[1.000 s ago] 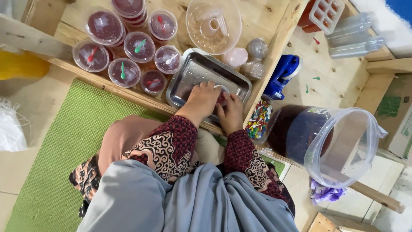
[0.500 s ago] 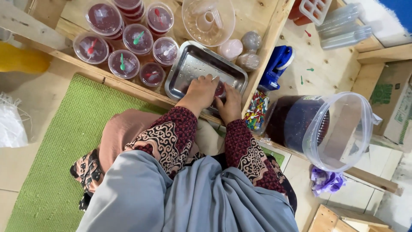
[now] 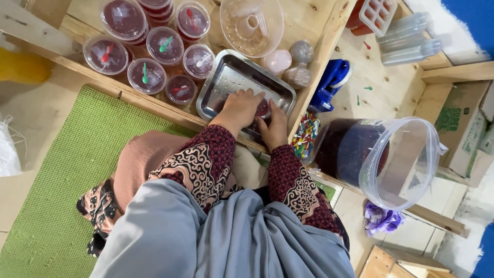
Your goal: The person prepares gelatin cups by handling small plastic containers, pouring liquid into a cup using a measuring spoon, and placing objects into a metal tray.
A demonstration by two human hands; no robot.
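Left hand (image 3: 240,109) is pressing palm-down, fingers curled over a small red-filled cup (image 3: 262,108) in the metal tray (image 3: 226,82); right hand (image 3: 274,128) is cupping its side, half-closed.

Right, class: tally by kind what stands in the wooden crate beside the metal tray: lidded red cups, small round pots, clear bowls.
Lidded red cups: 8 in view
Small round pots: 3
Clear bowl: 1
Total: 12
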